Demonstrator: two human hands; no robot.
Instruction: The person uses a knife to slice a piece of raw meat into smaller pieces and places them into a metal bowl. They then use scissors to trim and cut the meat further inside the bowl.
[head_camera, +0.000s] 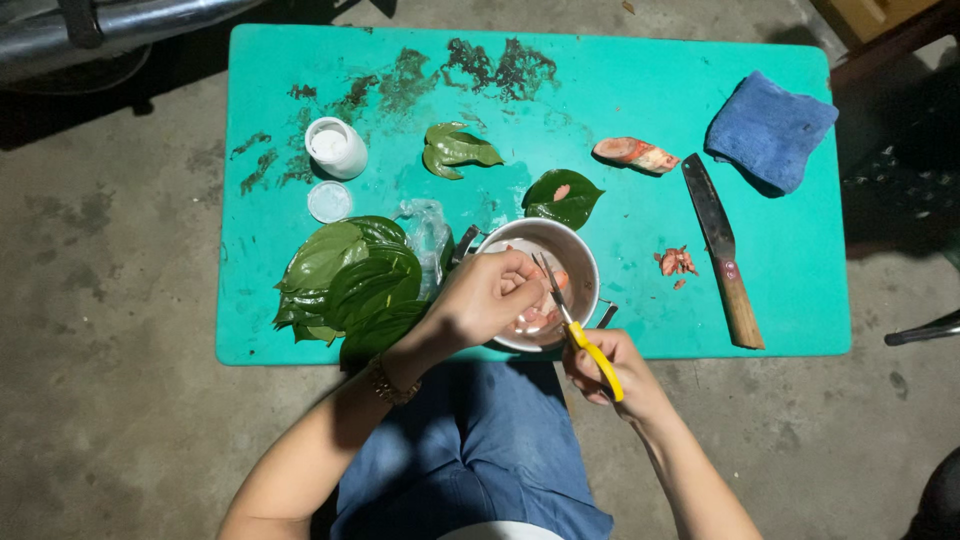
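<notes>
turquoise table (640, 90), scissors (580, 335) in right hand (605, 370), over pot (575, 255)

Turquoise table (640, 90) (leaves (345, 275), knife (722, 250))

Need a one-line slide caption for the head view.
Left hand over metal pot, right hand working yellow-handled scissors on a turquoise table.

Yellow-handled scissors (580, 335) angled over metal bowl (585, 262), pinkish pieces inside
</notes>
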